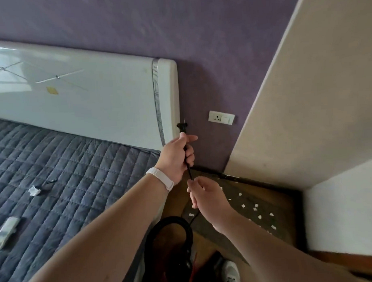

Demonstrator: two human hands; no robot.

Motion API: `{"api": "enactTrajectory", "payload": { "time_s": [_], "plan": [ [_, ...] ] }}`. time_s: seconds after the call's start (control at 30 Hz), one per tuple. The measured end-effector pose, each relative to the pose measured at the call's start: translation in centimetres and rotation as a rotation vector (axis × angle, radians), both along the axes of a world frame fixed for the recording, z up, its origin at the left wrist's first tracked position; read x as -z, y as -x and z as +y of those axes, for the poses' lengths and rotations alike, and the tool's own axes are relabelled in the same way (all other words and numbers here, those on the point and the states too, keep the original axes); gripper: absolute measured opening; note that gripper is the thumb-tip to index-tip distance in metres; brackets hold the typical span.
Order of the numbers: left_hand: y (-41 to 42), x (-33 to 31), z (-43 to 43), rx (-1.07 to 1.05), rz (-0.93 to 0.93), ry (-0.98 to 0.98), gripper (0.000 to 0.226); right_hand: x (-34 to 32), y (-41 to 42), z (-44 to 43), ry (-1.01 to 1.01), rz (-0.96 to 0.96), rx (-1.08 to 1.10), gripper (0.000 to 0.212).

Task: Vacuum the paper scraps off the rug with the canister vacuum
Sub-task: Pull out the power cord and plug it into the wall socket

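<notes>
Left hand (175,158), with a white wristband (161,180) on the wrist, is clenched round the black cord (189,172) just below the plug (182,126). The plug is held upright with its prongs pointing up, and the grip is likely kept that close so the plug can be steered. Right hand (206,195) is placed lower on the same cord with fingers curled, apparently pinching it, probably so that slack is fed upward, though the exact contact is partly hidden. The plug is held near the wall socket (221,117), to its left and apart from it, and is not yet inserted. The socket is mounted low on the purple wall beside the headboard (84,102). Paper scraps (255,208) are scattered over the rug (273,197), on the floor between the bed (65,166) and the cream wall, and appear untouched. The canister vacuum (178,257) is parked at the bottom of the view beside the bed, with its black hose (169,225) looped above it and the body blurred and partly cut off. The step is judged as powering up, with vacuuming not yet begun. Next, the plug would need to be tipped so that the prongs face the wall and lined up with the socket holes. Loose cord could be snagged on the hose loop.
</notes>
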State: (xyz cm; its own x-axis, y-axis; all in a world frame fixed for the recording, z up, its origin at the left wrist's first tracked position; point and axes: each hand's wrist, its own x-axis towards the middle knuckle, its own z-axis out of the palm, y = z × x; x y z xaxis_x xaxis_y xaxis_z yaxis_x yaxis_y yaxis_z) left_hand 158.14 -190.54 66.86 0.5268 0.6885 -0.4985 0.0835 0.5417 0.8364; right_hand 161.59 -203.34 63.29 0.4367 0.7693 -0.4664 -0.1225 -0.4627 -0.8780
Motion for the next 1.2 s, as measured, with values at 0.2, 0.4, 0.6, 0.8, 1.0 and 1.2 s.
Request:
{"api": "enactTrajectory", "payload": {
  "time_s": [0.2,0.4,0.6,0.8,1.0,1.2],
  "plan": [
    [-3.0,4.9,2.8,0.040,0.122,-0.041,0.028,5.1,-0.6,3.0,0.057,0.071,0.153,0.030],
    [-9.3,10.8,6.4,0.081,0.190,-0.046,0.024,11.3,-6.4,6.3,0.099,0.003,0.178,0.035],
    [-16.6,18.0,8.8,0.151,0.234,-0.149,0.024,17.4,-13.1,8.7,0.149,-0.105,0.195,0.036],
    [-20.9,22.9,9.9,0.152,0.271,-0.193,0.027,21.8,-17.2,10.5,0.173,-0.055,0.188,0.033],
    [-23.2,25.3,11.5,0.100,0.254,-0.111,0.032,23.8,-19.1,12.1,0.147,-0.005,0.181,0.032],
    [-24.2,26.5,12.2,0.145,0.235,-0.095,0.032,24.8,-19.6,12.8,0.123,0.044,0.202,0.031]
  ]
}}
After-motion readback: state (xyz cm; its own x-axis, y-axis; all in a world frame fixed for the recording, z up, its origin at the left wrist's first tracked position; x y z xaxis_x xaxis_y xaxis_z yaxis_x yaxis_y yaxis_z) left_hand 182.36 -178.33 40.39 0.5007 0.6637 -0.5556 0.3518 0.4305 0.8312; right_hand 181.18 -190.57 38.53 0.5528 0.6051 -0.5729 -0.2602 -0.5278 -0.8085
